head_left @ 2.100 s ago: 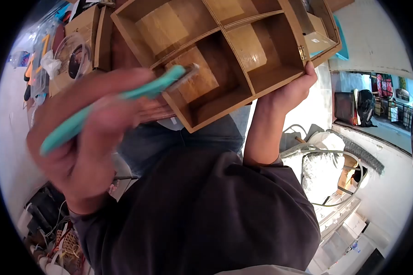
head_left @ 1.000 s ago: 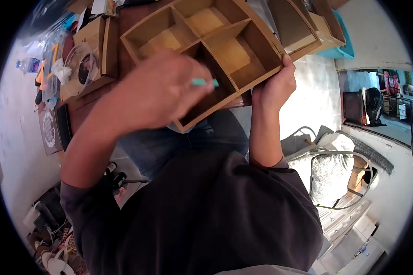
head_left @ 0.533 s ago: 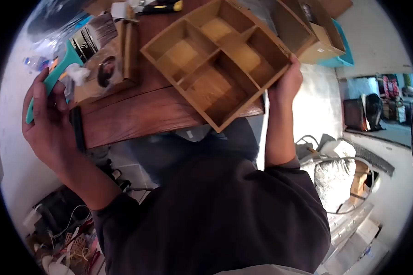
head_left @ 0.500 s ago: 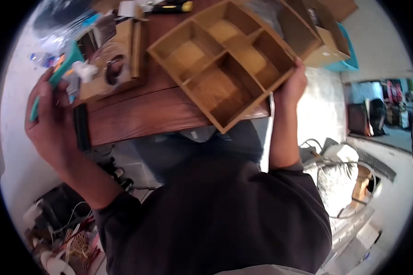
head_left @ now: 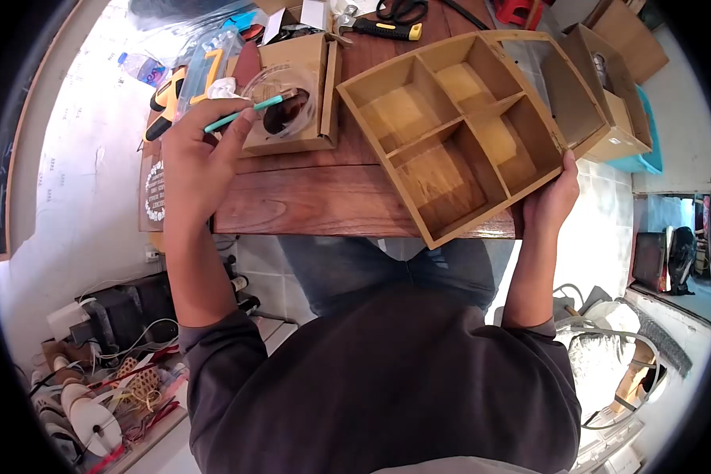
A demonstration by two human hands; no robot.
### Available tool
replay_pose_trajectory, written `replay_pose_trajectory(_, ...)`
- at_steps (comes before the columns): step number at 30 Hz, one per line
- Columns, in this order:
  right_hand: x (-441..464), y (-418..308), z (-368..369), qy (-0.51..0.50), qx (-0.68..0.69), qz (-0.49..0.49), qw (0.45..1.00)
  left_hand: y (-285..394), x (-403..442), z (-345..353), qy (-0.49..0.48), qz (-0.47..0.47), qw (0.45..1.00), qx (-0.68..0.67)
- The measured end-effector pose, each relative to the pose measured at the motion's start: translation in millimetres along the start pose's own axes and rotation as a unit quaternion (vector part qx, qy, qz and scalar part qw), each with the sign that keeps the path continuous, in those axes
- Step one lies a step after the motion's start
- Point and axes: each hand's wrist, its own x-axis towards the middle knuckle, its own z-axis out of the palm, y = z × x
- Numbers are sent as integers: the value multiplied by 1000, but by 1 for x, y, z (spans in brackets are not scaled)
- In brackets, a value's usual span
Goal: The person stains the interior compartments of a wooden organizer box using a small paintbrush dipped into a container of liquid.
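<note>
From where I stand, the left grip (head_left: 201, 154) is pinching a teal brush (head_left: 267, 103) between thumb and fingers. Its tip is over dark liquid in a clear tub (head_left: 311, 110); whether it touches, I cannot tell. The tub sits upon a cardboard box (head_left: 312, 57). The right grip (head_left: 551, 193) is closed around the near right corner of a four-compartment wooden box (head_left: 463, 118), which is reaching slightly past the tabletop's (head_left: 308, 197) front edge.

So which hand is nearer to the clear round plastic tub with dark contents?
Left. The left hand is close beside the tub, holding a turquoise-handled brush over it; the right hand is farther off to the right, gripping the brown wooden compartment box.
</note>
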Motion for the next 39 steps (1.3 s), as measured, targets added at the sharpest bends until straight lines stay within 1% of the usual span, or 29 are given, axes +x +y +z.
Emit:
replay_pose_trajectory(4,-2,-1,2,5,-9,-2,1000,-5,-3,-3,0,6,999,-39)
replay_pose_trajectory(6,-3,-3,4,10,-8,7,1000,-2,-4,-6,34,-13,998,-60)
replay_pose_trajectory(8,-3,-3,3,14,-8,15,1000,0,-4,-7,36,-2,998,-53)
replay_pose_trajectory(10,-2,-6,-5,50,-112,-69,990,0,-3,-6,39,10,998,-47)
replay_pose_trajectory(12,-2,-13,-8,132,-114,-192,966,-4,1,-4,48,57,997,-20)
replay_pose_trajectory(13,-8,-29,0,177,-125,-245,945,-4,3,-5,50,56,997,-18)
replay_pose_trajectory(15,-26,-67,21,145,-283,-340,885,-1,5,-7,25,49,998,12)
replay_pose_trajectory(17,-30,-95,46,-14,-180,-333,925,-2,8,-6,15,60,998,11)
replay_pose_trajectory(18,-33,-102,65,-119,-216,-316,916,-2,10,-6,7,70,997,12)
replay_pose_trajectory(19,-37,-105,86,-222,-252,-293,895,-2,12,-7,9,71,997,12)
replay_pose_trajectory(20,-43,-102,113,-335,-286,-240,865,0,12,-8,-9,72,997,16)
replay_pose_trajectory(21,-48,-95,143,-440,-315,-182,821,3,13,-10,-27,74,997,20)
replay_pose_trajectory(22,-49,-83,171,-496,-391,-183,753,9,12,-11,-33,60,997,33)
replay_pose_trajectory(23,-49,-70,198,-534,-447,-154,701,12,13,-12,-29,65,997,34)
replay_pose_trajectory(25,-52,-36,240,-545,-563,-127,608,10,14,-12,-26,106,993,39)
replay_pose_trajectory(26,-54,-33,250,-545,-563,-130,607,5,15,-12,-20,120,992,24)
replay_pose_trajectory(28,-59,-27,264,-602,-536,-28,591,2,17,-17,-28,135,990,34)
replay_pose_trajectory(29,-59,-22,266,-604,-537,-29,588,0,18,-20,-40,150,987,44)
replay_pose_trajectory(30,-60,-17,266,-606,-505,-16,614,1,19,-23,-39,148,987,44)
replay_pose_trajectory(31,-61,-13,266,-607,-471,-3,640,3,21,-26,-59,131,987,77)
replay_pose_trajectory(32,-59,-11,267,-608,-470,-3,640,3,24,-28,-81,115,984,110)
replay_pose_trajectory(33,-58,-9,270,-607,-470,-3,641,2,27,-30,-82,116,984,111)
replay_pose_trajectory(35,-53,-7,275,-623,-480,-45,616,1,35,-32,-109,125,978,126)
replay_pose_trajectory(36,-53,-7,277,-622,-480,-46,617,3,39,-34,-109,126,978,125)
replay_pose_trajectory(38,-52,-7,278,-648,-451,-61,611,9,43,-35,-162,152,970,99)
replay_pose_trajectory(39,-52,-7,279,-648,-451,-62,611,10,44,-33,-161,153,970,98)
